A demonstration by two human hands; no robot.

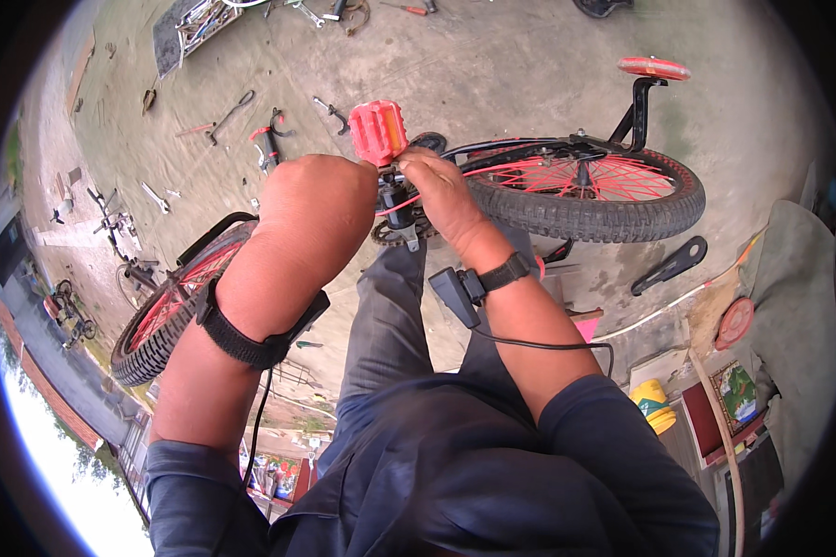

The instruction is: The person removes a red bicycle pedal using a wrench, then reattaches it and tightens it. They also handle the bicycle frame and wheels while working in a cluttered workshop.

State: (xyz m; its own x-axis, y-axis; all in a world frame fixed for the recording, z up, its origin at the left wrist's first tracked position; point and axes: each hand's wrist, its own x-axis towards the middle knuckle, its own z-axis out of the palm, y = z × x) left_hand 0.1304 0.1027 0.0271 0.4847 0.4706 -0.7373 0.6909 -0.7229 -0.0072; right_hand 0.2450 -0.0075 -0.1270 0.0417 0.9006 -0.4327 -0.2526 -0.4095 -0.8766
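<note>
Dark blue jacket [492, 464] and grey trouser leg [385, 316] filled the bottom of the head view, nearest the lens. Both forearms came up from there, each with a black wrist strap; the right one carried a small black box [455, 295] with a cable trailing back.

Left hand [320, 200] was raised close to the lens, back of hand toward the camera, just left of the red pedal [378, 132]. Fingers hidden behind the hand, so couldn't tell whether it gripped anything.

Right hand [441, 190] was closed around the black crank area [398, 206] directly under the pedal, fingers curled on it. Hands sat close together, pedal and crank between them.

Pedal stood above the knuckles, at frame centre-top. Bike lay on concrete floor [511, 65]: one red-spoked wheel [585, 190] to the right of the hands, another wheel [172, 306] lower left, partly behind the left forearm. Second red pedal [653, 67] on a black crank arm stuck up upper right.

Loose black crank arm [671, 265] lay on the floor right of the wheel. Wrenches [228, 116] and hand tools were scattered upper left. Yellow tub [655, 406] and a red disc [736, 321] sat lower right.
</note>
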